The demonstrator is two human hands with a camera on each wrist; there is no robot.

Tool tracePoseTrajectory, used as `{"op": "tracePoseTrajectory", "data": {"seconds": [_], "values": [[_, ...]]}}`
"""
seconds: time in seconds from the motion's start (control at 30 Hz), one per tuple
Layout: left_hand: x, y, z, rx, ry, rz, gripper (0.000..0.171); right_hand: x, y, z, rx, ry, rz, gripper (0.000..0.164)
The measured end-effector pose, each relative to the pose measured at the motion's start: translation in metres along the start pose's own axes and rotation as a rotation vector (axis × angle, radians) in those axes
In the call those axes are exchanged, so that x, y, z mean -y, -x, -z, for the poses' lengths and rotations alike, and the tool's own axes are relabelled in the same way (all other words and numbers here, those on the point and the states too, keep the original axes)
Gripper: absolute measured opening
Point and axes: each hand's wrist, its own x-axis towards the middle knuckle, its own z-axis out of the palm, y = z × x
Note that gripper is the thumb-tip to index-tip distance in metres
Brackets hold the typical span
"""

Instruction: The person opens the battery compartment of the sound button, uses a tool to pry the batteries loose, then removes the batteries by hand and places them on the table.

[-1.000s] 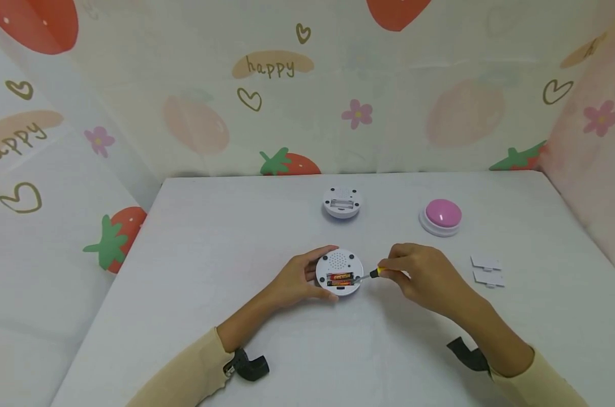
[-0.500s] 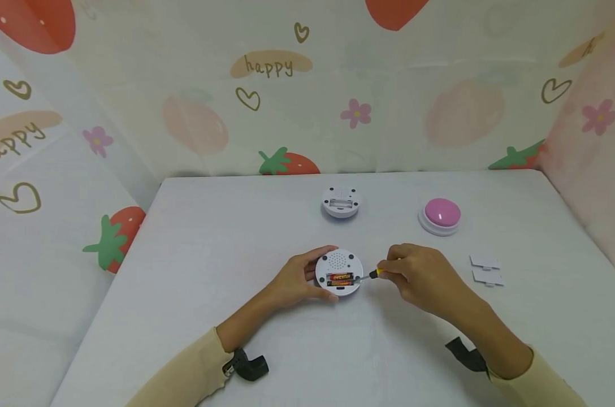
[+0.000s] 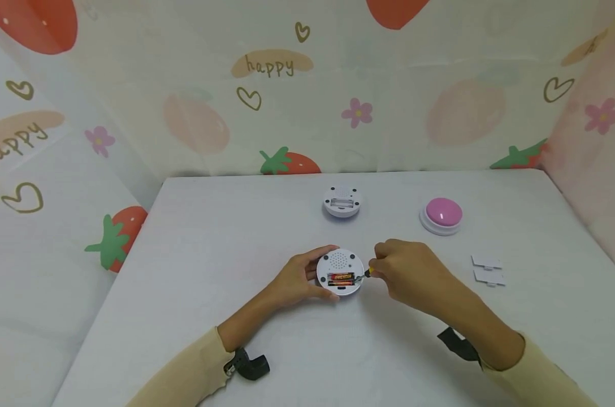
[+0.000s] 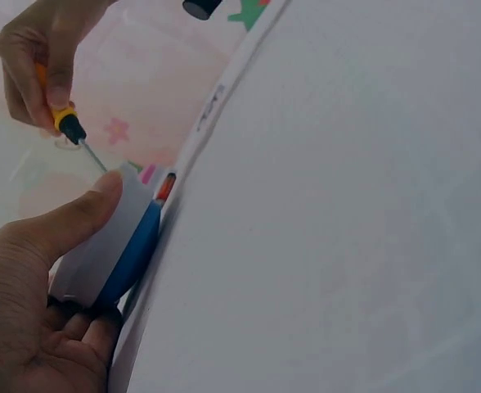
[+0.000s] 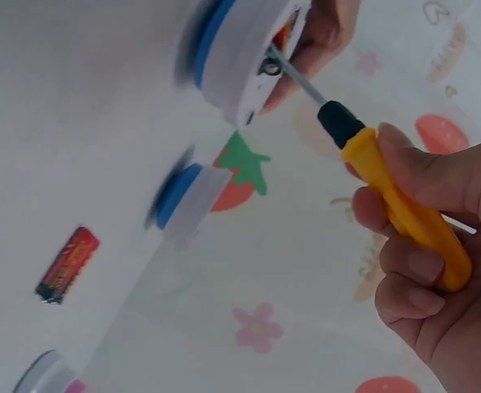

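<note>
My left hand (image 3: 292, 282) grips a white round push button (image 3: 340, 260) by its rim, upside down with its blue dome (image 4: 134, 255) underneath. Two red-and-gold batteries (image 3: 341, 279) lie in its uncovered compartment. My right hand (image 3: 416, 274) holds a screwdriver (image 5: 416, 225) by its yellow handle, fingers wrapped round it. The steel shaft (image 5: 302, 78) reaches the compartment's right end, with the tip at the battery ends near a spring contact. In the head view the right hand hides most of the handle.
Behind sits another upturned push button (image 3: 341, 210), its compartment without batteries. A pink-domed button (image 3: 443, 213) stands at right, and two white battery covers (image 3: 488, 271) lie in front of it. A loose red battery (image 5: 67, 266) shows on the table in the right wrist view.
My right hand has moved left toward the button with the screwdriver, so less of the tool shows. The left hand and the button have stayed in place.
</note>
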Motion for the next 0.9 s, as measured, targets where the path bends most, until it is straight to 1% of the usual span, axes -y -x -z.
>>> {"op": "tracePoseTrajectory", "data": {"seconds": [0.13, 0.27, 0.33, 0.4, 0.47, 0.5, 0.6, 0.8, 0.9], "values": [[0.001, 0.000, 0.000, -0.003, 0.009, -0.001, 0.098, 0.005, -0.009, 0.003, 0.052, 0.068, 0.038, 0.009], [0.001, 0.001, 0.000, 0.003, 0.020, -0.005, 0.098, 0.010, -0.016, 0.006, 0.111, 0.092, 0.023, 0.008], [0.001, 0.001, 0.000, 0.002, 0.011, -0.007, 0.098, 0.013, -0.019, 0.008, 0.149, 0.104, 0.017, 0.007], [0.002, 0.001, 0.000, -0.001, 0.007, -0.010, 0.098, 0.015, -0.023, 0.009, 0.182, 0.119, 0.027, 0.009], [0.003, 0.001, 0.001, -0.005, 0.003, -0.015, 0.098, 0.015, -0.026, 0.009, 0.196, 0.130, 0.039, 0.012], [0.003, 0.001, 0.001, -0.005, 0.003, -0.018, 0.098, 0.015, -0.026, 0.008, 0.194, 0.128, 0.040, 0.014], [0.004, 0.000, 0.001, -0.001, 0.007, -0.028, 0.098, 0.010, -0.025, 0.005, 0.159, 0.090, 0.013, 0.009], [0.005, -0.001, 0.001, 0.004, 0.033, -0.023, 0.097, -0.005, -0.011, -0.004, 0.012, -0.089, -0.063, 0.005], [0.005, -0.001, 0.001, 0.006, 0.042, -0.022, 0.097, -0.011, -0.003, -0.009, -0.041, -0.165, -0.094, 0.006]]}}
